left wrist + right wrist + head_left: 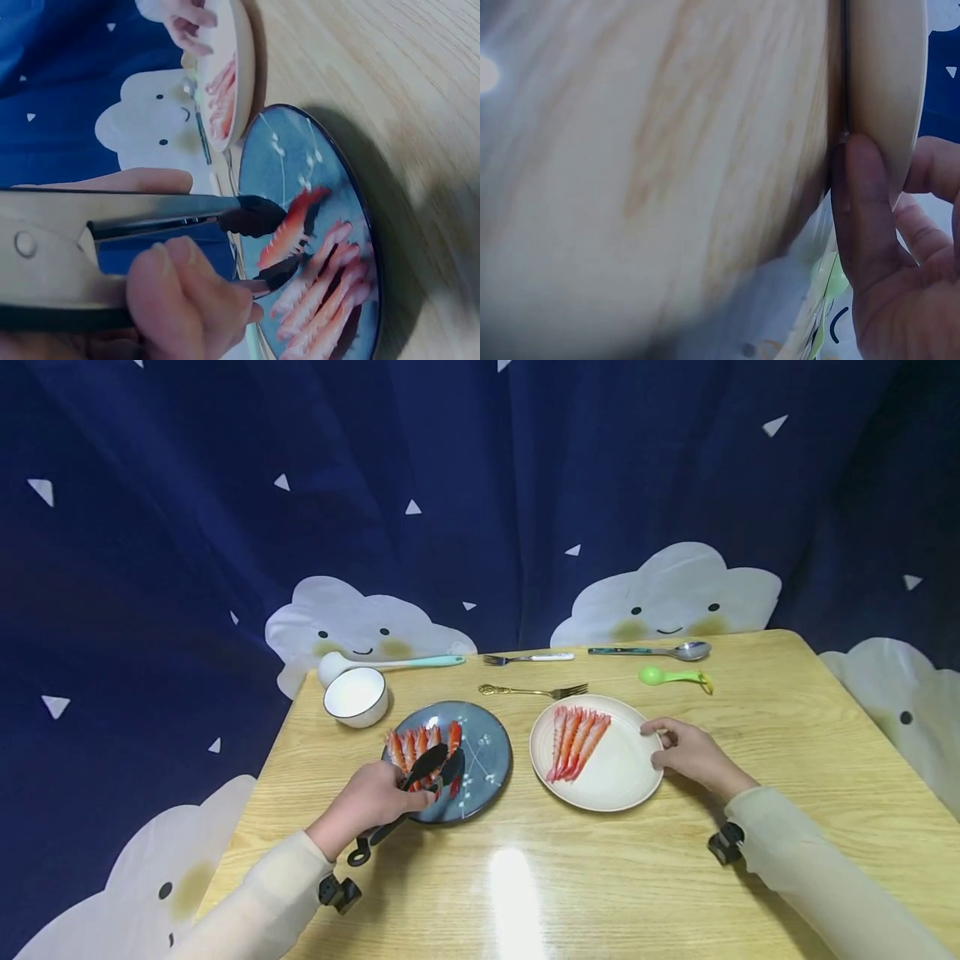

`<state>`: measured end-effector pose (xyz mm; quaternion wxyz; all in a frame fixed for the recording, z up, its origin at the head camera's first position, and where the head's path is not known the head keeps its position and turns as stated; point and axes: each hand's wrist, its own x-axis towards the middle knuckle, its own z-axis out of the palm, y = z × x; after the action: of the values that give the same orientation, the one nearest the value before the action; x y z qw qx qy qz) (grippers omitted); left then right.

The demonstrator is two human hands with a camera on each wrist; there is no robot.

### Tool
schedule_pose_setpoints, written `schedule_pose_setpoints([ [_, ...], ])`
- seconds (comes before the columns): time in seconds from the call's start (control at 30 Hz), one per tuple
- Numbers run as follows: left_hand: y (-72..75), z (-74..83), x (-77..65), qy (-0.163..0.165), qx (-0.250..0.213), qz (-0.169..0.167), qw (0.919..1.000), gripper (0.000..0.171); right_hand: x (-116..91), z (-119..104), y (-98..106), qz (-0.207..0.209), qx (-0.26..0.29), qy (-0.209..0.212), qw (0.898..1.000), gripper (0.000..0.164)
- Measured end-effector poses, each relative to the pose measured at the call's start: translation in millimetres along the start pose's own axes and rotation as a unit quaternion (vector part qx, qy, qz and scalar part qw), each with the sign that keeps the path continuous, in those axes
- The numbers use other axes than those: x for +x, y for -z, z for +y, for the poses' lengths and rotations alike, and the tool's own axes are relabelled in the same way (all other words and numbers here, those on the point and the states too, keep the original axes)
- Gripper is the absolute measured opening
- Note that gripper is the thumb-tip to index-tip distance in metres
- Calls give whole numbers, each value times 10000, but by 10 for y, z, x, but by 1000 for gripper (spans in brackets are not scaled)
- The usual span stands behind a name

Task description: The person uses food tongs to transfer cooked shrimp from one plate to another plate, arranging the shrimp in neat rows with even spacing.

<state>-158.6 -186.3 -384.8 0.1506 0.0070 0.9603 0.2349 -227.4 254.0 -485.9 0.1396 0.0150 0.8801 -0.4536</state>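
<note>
My left hand (380,795) grips a pair of tongs (135,217) with dark tips. These tips are on either side of one red shrimp (294,229) over the blue plate (483,760); whether they squeeze it I cannot tell. Beside it on that plate lies a row of several shrimp (322,300). With thumb and fingers at its right rim, my right hand (693,756) holds the white plate (618,777). Several shrimp (577,743) lie side by side on the left half of the white plate.
A white bowl (356,695) stands behind the blue plate, near a ladle (397,664) with a mint handle. Along the back are a white-handled fork (528,657), a gold fork (534,692), a metal spoon (652,651) and a green spoon (675,677).
</note>
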Motion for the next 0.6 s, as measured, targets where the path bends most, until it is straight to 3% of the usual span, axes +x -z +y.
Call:
schedule_pose_setpoints([
  [0.2, -21, 42, 34, -221, 62, -33, 9997, 36, 1, -18, 18, -44, 67, -12, 10000, 48],
  [0.3, -24, 36, 56, -249, 5, -89, 9997, 44, 3, -15, 16, -36, 39, -15, 10000, 48],
  [0.43, 20, -15, 67, -162, -317, -285, 9990, 49, 0, -6, 4, -37, 6, -3, 10000, 48],
  [0.6, 101, -84, 51, -50, -744, -547, 9957, 42, 19, 11, 2, -37, -45, -39, 10000, 48],
])
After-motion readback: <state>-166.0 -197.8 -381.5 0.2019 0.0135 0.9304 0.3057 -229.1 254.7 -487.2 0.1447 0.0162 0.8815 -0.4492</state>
